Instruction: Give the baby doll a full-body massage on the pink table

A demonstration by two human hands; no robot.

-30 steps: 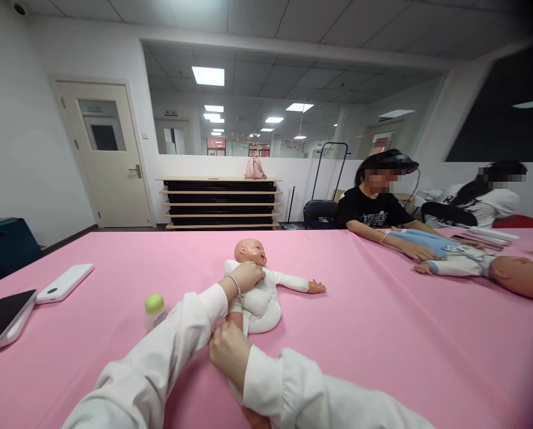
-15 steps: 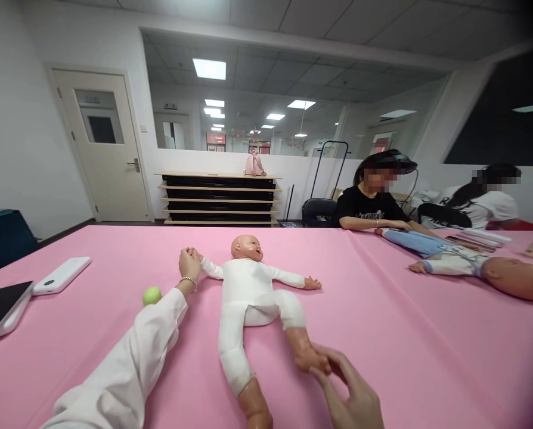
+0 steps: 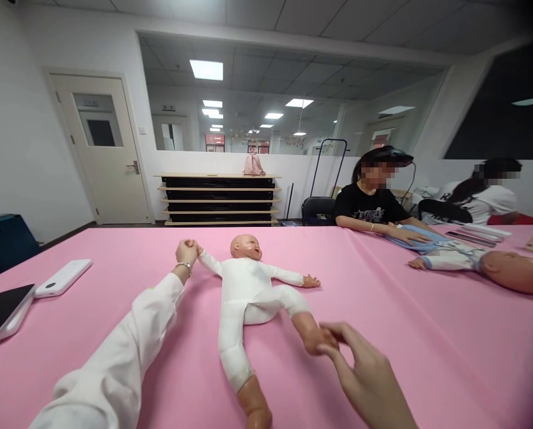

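A baby doll (image 3: 246,283) with a white cloth body lies on its back on the pink-covered table (image 3: 383,357), its head toward the far edge. My left hand (image 3: 186,252), a bracelet at its wrist, is closed around the doll's hand on the left side. Between the thumb and fingers of my right hand (image 3: 360,363) is the doll's foot (image 3: 322,341) on the right side, with that leg bent outward. The doll's other leg (image 3: 237,351) stretches toward me, and its other arm (image 3: 293,277) lies out to the right.
On the left lie a white device (image 3: 63,279) and a dark-screened phone (image 3: 5,310). At the right, a person in black (image 3: 369,208) touches a second doll (image 3: 512,271) in blue and white clothes. A shelf rack (image 3: 219,199) stands beyond the table.
My right hand has moved the doll's foot outward to the right and slightly away from me. My left arm has shifted a little left, and the green ball beside it is now hidden.
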